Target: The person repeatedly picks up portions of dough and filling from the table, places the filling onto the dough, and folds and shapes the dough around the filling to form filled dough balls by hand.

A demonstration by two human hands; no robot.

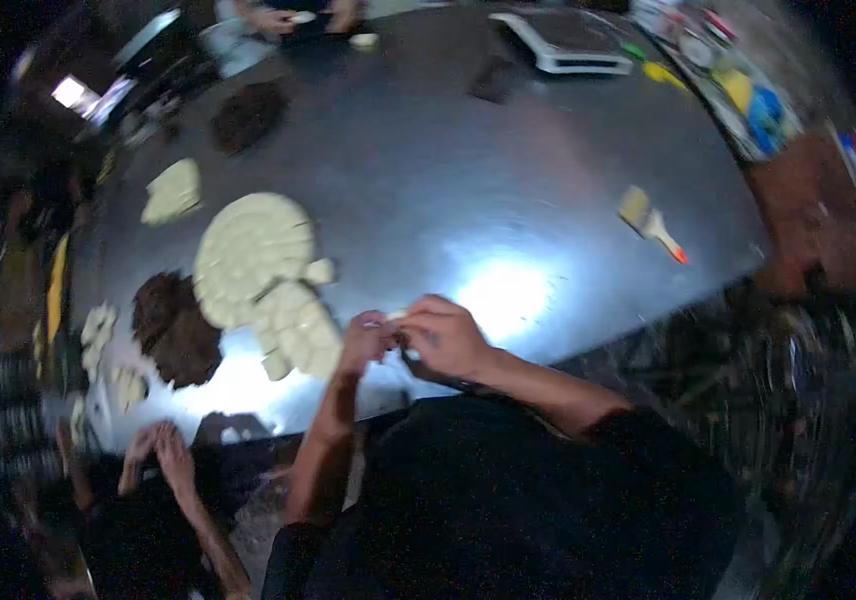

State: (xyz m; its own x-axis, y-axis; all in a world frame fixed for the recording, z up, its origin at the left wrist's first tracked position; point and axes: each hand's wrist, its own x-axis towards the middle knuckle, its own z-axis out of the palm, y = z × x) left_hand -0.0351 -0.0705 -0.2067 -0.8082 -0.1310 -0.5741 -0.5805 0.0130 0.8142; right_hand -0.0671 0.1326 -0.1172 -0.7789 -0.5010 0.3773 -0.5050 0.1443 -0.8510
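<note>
My left hand [366, 342] and my right hand [445, 340] meet above the near edge of the metal table. Their fingers are closed together on a small piece of pale dough [396, 315], mostly hidden by the fingers. Left of my hands lies a cluster of pale dough pieces [298, 330]. It adjoins a large round spread of pale dough pieces [253, 245]. One loose dough piece [321, 271] sits at the right side of that round.
Dark brown mounds [176, 330] and a pale dough lump [174, 191] lie leftward. A brush [654, 222] rests at right; a white-framed device [573, 45] stands far back. A co-worker's hands [163, 445] are at lower left, another person's hands [293, 18] at the far edge.
</note>
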